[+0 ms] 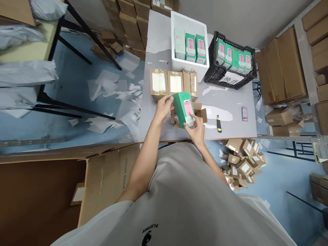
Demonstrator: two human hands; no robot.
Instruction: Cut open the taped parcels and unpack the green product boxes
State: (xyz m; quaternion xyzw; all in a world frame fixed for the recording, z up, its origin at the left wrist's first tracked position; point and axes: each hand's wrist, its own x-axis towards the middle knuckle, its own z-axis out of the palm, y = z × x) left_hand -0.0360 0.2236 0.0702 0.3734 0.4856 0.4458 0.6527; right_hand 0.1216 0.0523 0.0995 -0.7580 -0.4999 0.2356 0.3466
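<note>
A green-and-pink box [181, 108], apparently closed, is held tilted over an open brown carton [203, 114].

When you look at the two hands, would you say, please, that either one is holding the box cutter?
No, the box cutter lies on the table, touched by neither the left hand nor the right hand.

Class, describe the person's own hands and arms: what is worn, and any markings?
The left hand and right hand wear no gloves. The forearms are bare. The pale grey shirt has short sleeves and dark lettering on its front.
</note>
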